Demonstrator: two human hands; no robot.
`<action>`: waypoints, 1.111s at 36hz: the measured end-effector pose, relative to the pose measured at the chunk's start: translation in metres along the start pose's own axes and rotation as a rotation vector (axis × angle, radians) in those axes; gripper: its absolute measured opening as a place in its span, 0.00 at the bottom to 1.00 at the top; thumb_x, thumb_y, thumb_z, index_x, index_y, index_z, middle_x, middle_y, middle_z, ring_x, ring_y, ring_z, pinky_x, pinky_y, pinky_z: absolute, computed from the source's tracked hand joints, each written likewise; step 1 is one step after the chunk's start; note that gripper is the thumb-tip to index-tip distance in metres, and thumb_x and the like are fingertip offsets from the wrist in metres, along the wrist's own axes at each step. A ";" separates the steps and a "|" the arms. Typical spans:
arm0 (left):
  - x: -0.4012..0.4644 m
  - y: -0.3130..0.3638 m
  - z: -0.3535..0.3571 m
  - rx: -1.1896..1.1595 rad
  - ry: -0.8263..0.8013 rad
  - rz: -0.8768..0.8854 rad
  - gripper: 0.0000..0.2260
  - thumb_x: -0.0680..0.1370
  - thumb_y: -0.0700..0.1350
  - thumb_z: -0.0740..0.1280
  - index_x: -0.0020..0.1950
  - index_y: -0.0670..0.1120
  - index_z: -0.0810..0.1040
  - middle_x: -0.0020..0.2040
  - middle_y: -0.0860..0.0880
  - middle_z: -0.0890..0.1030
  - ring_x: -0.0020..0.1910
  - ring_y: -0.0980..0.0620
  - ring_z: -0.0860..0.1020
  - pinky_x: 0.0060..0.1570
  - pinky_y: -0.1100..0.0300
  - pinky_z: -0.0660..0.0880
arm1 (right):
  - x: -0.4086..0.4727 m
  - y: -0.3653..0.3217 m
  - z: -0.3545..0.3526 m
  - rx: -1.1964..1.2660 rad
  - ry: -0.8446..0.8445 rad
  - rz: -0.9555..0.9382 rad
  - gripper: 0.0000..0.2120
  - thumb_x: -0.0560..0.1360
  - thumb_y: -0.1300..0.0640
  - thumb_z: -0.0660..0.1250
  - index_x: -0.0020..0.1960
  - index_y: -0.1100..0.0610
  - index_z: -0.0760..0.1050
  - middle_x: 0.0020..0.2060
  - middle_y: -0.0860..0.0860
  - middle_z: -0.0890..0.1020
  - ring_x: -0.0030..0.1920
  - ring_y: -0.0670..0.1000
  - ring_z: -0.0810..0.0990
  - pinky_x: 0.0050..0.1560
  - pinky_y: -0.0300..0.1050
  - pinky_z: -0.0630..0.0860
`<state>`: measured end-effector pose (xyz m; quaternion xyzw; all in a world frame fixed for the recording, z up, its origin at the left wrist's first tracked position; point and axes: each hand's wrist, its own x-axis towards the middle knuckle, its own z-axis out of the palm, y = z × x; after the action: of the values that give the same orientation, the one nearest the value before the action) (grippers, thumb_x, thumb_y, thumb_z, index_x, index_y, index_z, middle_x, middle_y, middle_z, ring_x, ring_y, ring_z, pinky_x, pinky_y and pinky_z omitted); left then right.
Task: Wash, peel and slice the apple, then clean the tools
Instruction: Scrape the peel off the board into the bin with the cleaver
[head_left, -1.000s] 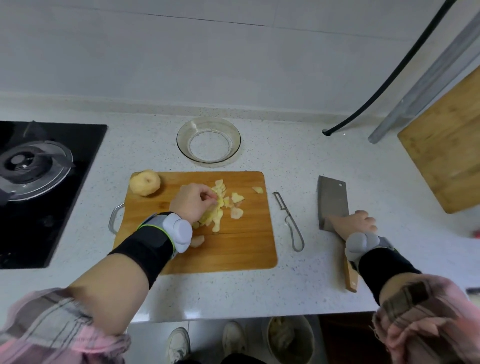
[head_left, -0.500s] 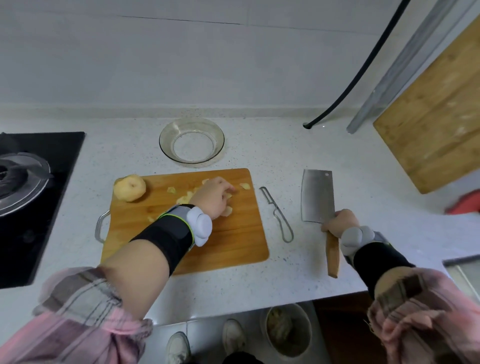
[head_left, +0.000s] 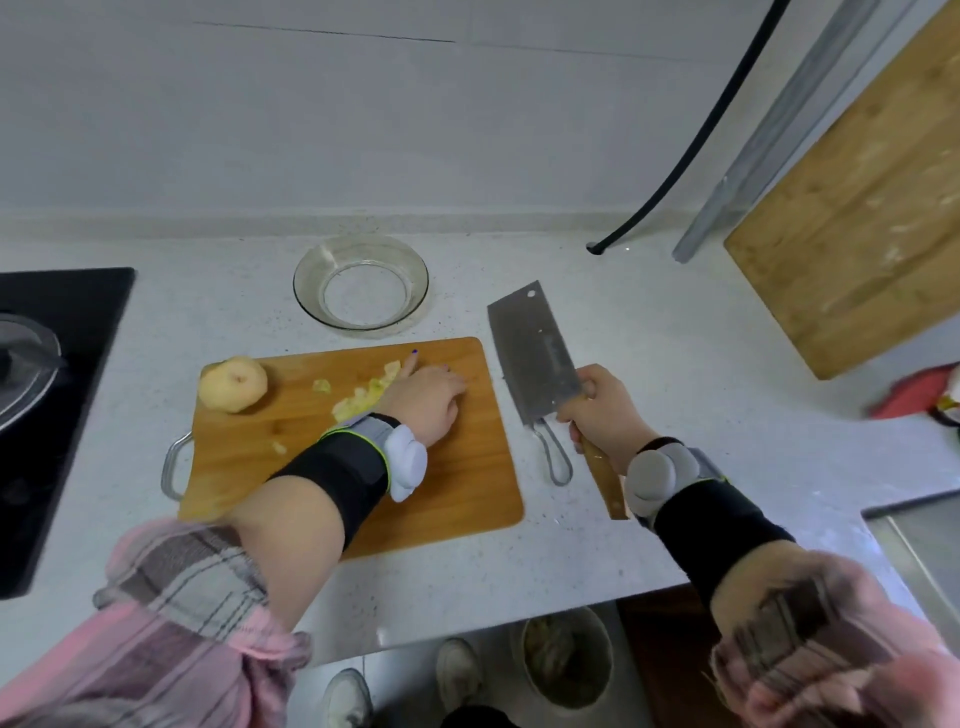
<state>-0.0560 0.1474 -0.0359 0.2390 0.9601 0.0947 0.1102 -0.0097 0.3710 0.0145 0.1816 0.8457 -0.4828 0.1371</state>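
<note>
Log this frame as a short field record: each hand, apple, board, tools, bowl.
left hand: flat on peel scraps, fingers straight
right hand: grips cleaver by its handle
apple: peeled, whole, at board's far left corner
cutting board: on the counter
peeler: on the counter, partly under cleaver
glass bowl: behind board

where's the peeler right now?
Head view: the peeler lies on the counter right of the cutting board, its upper end hidden under the cleaver held by the right hand.
</note>
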 end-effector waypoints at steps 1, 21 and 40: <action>-0.006 -0.006 0.000 -0.058 0.038 -0.013 0.16 0.79 0.41 0.56 0.63 0.49 0.77 0.62 0.51 0.78 0.67 0.51 0.70 0.74 0.50 0.45 | 0.001 -0.003 0.011 -0.001 -0.024 -0.015 0.14 0.73 0.72 0.62 0.57 0.63 0.69 0.35 0.57 0.74 0.22 0.51 0.71 0.22 0.41 0.68; -0.113 -0.078 0.031 -0.245 0.367 -0.431 0.29 0.77 0.62 0.50 0.72 0.47 0.67 0.74 0.46 0.63 0.73 0.43 0.60 0.72 0.49 0.57 | 0.011 0.006 0.068 -0.031 -0.163 0.055 0.14 0.72 0.69 0.63 0.55 0.56 0.70 0.35 0.60 0.77 0.24 0.55 0.72 0.25 0.44 0.72; -0.080 -0.043 0.032 -0.605 0.333 -0.371 0.30 0.80 0.54 0.59 0.78 0.46 0.51 0.76 0.46 0.60 0.74 0.48 0.59 0.72 0.52 0.59 | -0.002 -0.001 0.096 -0.170 -0.282 -0.039 0.14 0.70 0.63 0.65 0.54 0.52 0.73 0.43 0.50 0.77 0.31 0.57 0.75 0.29 0.46 0.76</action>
<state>0.0026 0.0761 -0.0635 -0.0008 0.9204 0.3894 0.0339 -0.0031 0.2874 -0.0314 0.0833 0.8592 -0.4328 0.2600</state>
